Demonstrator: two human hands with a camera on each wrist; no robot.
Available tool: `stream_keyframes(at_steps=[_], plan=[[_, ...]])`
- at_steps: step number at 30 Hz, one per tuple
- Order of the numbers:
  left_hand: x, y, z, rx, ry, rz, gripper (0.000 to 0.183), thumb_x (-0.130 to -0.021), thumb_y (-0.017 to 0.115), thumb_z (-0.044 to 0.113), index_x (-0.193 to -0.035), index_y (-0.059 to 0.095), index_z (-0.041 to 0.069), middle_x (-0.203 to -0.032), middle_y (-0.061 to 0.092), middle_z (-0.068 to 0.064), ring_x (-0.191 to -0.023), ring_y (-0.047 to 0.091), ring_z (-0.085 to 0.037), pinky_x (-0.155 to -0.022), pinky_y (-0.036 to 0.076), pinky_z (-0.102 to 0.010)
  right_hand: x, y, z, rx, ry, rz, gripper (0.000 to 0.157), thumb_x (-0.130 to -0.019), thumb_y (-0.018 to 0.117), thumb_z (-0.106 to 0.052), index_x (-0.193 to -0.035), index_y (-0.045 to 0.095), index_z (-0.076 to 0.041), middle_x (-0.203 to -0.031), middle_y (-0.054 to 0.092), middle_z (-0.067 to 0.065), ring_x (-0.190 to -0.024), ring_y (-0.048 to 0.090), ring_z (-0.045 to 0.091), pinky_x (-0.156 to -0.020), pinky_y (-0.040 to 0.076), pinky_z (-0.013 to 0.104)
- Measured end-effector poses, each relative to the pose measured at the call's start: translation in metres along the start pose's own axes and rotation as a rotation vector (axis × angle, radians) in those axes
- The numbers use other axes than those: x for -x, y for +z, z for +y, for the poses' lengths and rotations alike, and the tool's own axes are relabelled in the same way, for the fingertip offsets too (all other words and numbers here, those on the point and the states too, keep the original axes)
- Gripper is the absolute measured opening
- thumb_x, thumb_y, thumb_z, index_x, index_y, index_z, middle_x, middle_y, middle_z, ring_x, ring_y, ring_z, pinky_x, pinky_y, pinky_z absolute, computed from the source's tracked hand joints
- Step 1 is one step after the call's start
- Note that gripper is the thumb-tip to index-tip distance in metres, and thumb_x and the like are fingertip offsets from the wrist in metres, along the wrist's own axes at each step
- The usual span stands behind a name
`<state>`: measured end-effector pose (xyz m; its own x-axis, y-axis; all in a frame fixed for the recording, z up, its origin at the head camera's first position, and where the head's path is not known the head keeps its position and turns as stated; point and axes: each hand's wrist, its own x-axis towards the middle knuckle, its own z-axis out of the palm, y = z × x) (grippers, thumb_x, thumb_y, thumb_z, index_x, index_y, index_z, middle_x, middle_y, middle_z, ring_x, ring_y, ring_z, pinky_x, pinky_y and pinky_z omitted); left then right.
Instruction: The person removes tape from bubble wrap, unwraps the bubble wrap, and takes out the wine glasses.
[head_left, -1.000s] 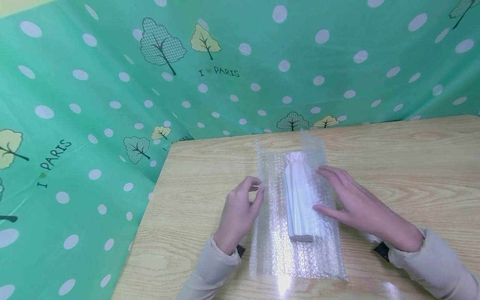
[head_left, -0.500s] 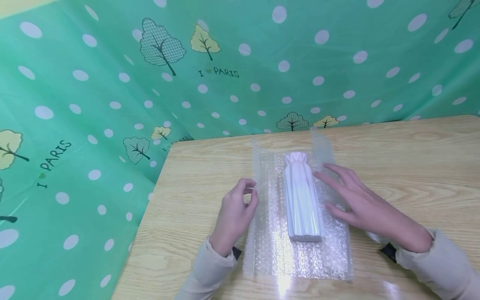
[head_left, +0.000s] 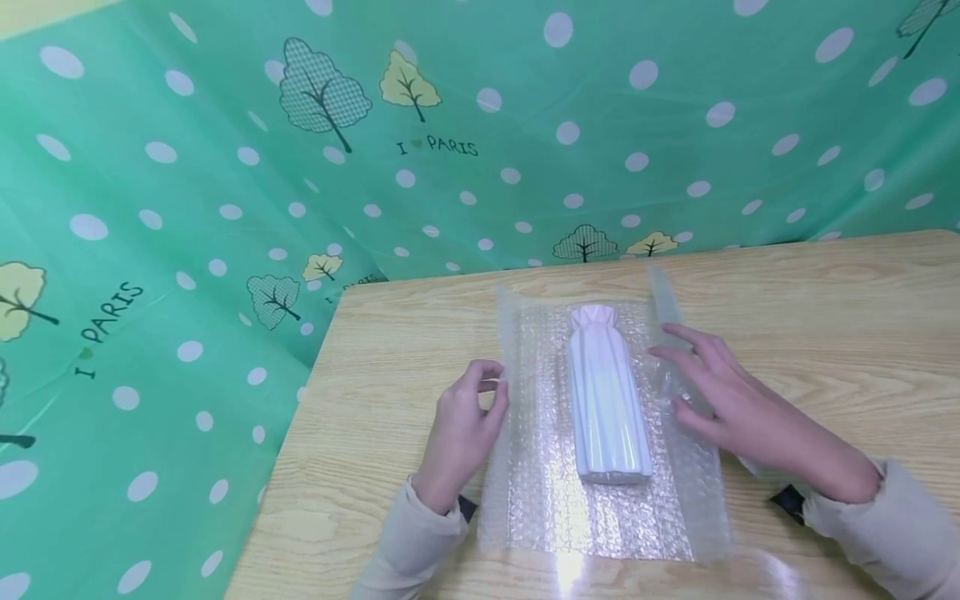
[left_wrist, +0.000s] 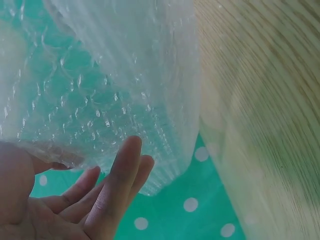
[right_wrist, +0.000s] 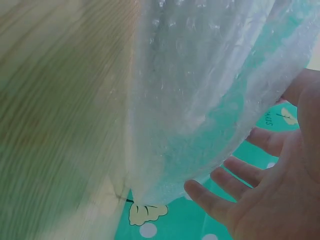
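A white fluted vase [head_left: 607,400] with a pinkish ruffled neck lies on its side on a sheet of bubble wrap [head_left: 543,500]. My left hand [head_left: 463,421] pinches the raised left edge of the wrap between thumb and fingers. In the left wrist view, the bubble wrap [left_wrist: 95,95] rises beside the fingers [left_wrist: 117,185]. My right hand [head_left: 723,400] is at the raised right flap, fingers spread. Its fingertips overlap the bubble wrap [right_wrist: 200,115] edge in the right wrist view, with the fingers [right_wrist: 207,200] fairly straight and apart.
The sheet rests on a light wood-grain table [head_left: 375,417]. Behind and to the left hangs a green cloth [head_left: 225,192] with white dots and printed trees. Both sleeves are beige, with a black wrist piece [head_left: 789,504] at the right cuff.
Both hands have moved outward, away from each other. The right flap of bubble wrap has swung off the vase to the right, uncovering it; the left edge has shifted left.
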<state>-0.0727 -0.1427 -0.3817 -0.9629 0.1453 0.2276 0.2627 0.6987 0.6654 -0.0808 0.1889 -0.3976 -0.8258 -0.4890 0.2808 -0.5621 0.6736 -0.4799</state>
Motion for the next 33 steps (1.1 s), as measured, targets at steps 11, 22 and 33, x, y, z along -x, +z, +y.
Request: stream_keyframes(at_steps=[11, 22, 33], plan=[[0.000, -0.004, -0.006, 0.001, -0.016, 0.003, 0.020, -0.098, 0.060, 0.011, -0.116, 0.061, 0.003, -0.117, 0.069, -0.013, -0.099, 0.072, -0.023, -0.066, 0.058, -0.017, -0.002, -0.004, 0.006, 0.022, -0.010, 0.034, 0.055, -0.087, 0.064, -0.006, -0.140, 0.049, -0.007, -0.156, 0.028, 0.017, -0.134, 0.036, 0.037, -0.083, 0.052, 0.059], [-0.002, -0.006, -0.009, -0.011, -0.038, 0.005, 0.020, -0.097, 0.060, 0.012, -0.115, 0.062, 0.003, -0.117, 0.070, -0.013, -0.096, 0.073, -0.024, -0.064, 0.058, -0.018, -0.001, -0.008, 0.009, 0.008, 0.014, 0.032, 0.053, -0.089, 0.062, -0.004, -0.140, 0.048, -0.007, -0.155, 0.029, 0.021, -0.130, 0.038, 0.041, -0.082, 0.053, 0.062], [-0.002, -0.007, -0.012, -0.041, -0.062, 0.043, 0.025, -0.094, 0.058, 0.006, -0.119, 0.057, 0.003, -0.110, 0.072, -0.011, -0.090, 0.073, -0.023, -0.065, 0.059, -0.024, 0.000, -0.010, 0.016, 0.008, 0.063, 0.006, 0.048, -0.091, 0.061, -0.003, -0.137, 0.049, -0.008, -0.154, 0.027, 0.024, -0.119, 0.045, 0.041, -0.075, 0.055, 0.055]])
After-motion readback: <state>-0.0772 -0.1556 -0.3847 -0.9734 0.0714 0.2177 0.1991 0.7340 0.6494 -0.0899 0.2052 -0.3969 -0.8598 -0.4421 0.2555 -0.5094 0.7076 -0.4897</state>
